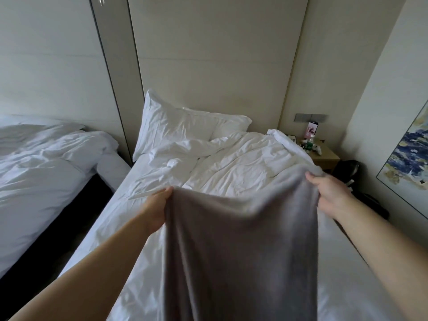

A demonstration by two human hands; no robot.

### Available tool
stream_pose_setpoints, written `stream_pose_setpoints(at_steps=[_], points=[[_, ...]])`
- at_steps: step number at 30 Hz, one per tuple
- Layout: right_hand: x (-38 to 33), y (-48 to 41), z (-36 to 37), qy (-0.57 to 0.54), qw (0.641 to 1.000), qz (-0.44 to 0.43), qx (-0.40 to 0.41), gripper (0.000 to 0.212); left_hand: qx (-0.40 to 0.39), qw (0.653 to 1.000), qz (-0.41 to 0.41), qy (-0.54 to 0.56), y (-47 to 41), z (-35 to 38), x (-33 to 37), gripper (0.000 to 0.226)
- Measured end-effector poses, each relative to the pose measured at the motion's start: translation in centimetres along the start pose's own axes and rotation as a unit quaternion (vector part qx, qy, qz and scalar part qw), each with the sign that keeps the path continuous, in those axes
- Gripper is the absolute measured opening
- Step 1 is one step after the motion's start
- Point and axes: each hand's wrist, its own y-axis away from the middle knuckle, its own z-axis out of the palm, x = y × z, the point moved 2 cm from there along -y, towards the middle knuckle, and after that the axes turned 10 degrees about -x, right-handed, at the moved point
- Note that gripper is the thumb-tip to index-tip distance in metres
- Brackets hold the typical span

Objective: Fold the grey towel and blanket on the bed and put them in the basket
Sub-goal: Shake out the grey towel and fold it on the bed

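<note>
Nearest the camera, two bare forearms reach in from the 7 and 4 o'clock corners toward the middle of the view. Between them hangs a grey cloth [238, 246], soft and fleecy, spread wide and dropping out of the bottom edge at 6 o'clock. Whether it is the towel or the blanket cannot be told from here. The left hand [157, 209] is clenched on the cloth's upper left corner, at about 9 o'clock from the cloth's centre. The right hand [328, 193] pinches the upper right corner, at about 2 o'clock, a little higher than the left, so the top edge sags between them.

Under and beyond the cloth lies the bed [143, 228], its white sheet creased. A rumpled white duvet [243, 163] is bunched toward 12 to 1 o'clock, and a pillow [176, 126] leans on the headboard wall at 11 o'clock. A second bed [46, 167] sits at 9 o'clock, apart across a dark gap. A bedside table [324, 156] with small clutter stands at 2 o'clock, and a framed painting [407, 151] hangs at 3 o'clock.

As for progress, the task looks to be at an early stage: the cloth is held open with no fold visible. A second grey piece and the basket are not in view, so folding and putting away both seem left to do.
</note>
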Motion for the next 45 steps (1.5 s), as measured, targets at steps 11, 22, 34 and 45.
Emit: stream_pose_setpoints(at_steps=[11,22,34,45], points=[[21.7,3.7,-4.1,0.046,0.968,0.238,0.059,0.018,0.072,0.967,-0.205,-0.135,4.1,-5.7,-14.5,0.033],[39.4,14.9,-9.2,0.303,0.719,0.622,-0.066,0.017,-0.102,0.699,-0.574,-0.413,13.1,-13.2,-30.5,0.044],[42.4,4.2,-7.9,0.044,0.833,0.526,0.166,0.034,0.049,0.831,-0.409,-0.373,0.7,-12.3,-34.9,0.054],[30.4,-1.8,-5.2,0.040,0.912,0.381,0.145,0.021,0.067,0.886,-0.346,-0.302,-6.5,-6.4,-22.9,0.009]])
